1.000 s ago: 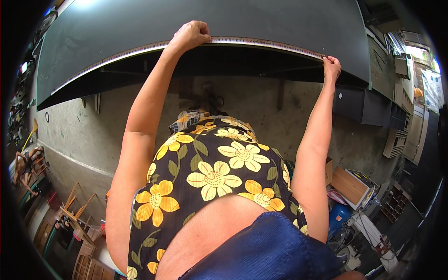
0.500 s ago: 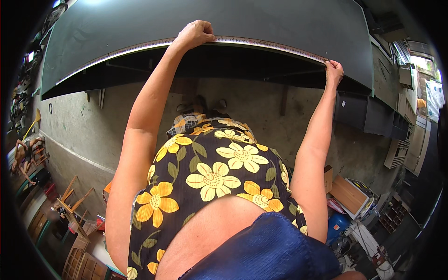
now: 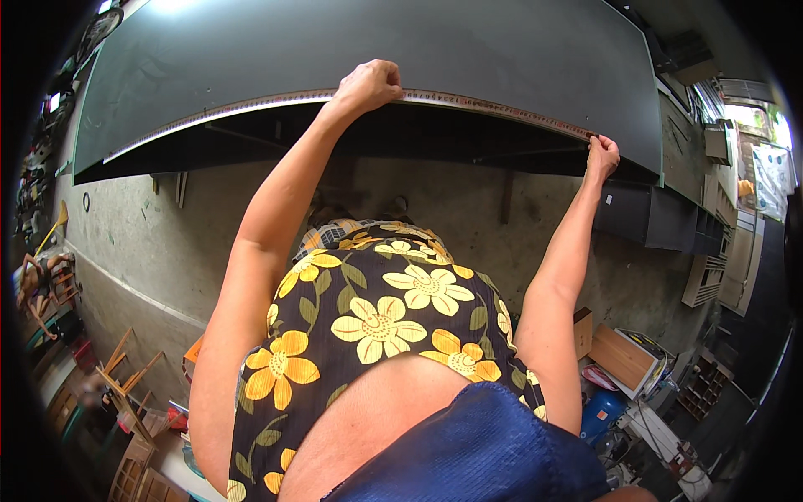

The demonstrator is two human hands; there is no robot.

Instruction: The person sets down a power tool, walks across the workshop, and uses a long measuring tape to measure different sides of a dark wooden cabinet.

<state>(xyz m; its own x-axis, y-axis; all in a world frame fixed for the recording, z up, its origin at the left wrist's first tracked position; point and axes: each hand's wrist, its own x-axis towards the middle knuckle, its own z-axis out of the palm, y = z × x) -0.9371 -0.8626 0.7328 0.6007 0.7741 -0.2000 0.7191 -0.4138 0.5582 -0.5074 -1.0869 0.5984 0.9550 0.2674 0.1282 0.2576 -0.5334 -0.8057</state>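
A long pale measuring tape (image 3: pixel 502 110) with printed marks runs along the near edge of a wide dark grey panel (image 3: pixel 418 42). It bows across the view because of the lens. My left hand (image 3: pixel 368 86) is closed in a pinch at the tape, a little left of its right-hand part; the fingertips are partly hidden. At the tape's right end, my right hand (image 3: pixel 603 157) pinches it between thumb and fingers, close to the panel's right corner. Below the panel's near edge lies a dark open hollow (image 3: pixel 435 134).
Concrete floor (image 3: pixel 468 201) stretches below the panel. Dark box-like cabinets (image 3: pixel 661 219) stand at right. A wooden chair frame (image 3: pixel 130 385), a blue tank (image 3: pixel 600 410) and a brown board (image 3: pixel 623 356) lie lower down. A person (image 3: pixel 38 293) is at far left, near a yellow broom (image 3: pixel 60 219).
The panel, tape and both hands sit somewhat lower in the picture. My left hand appears slightly further right; both hands keep their pinch at the tape.
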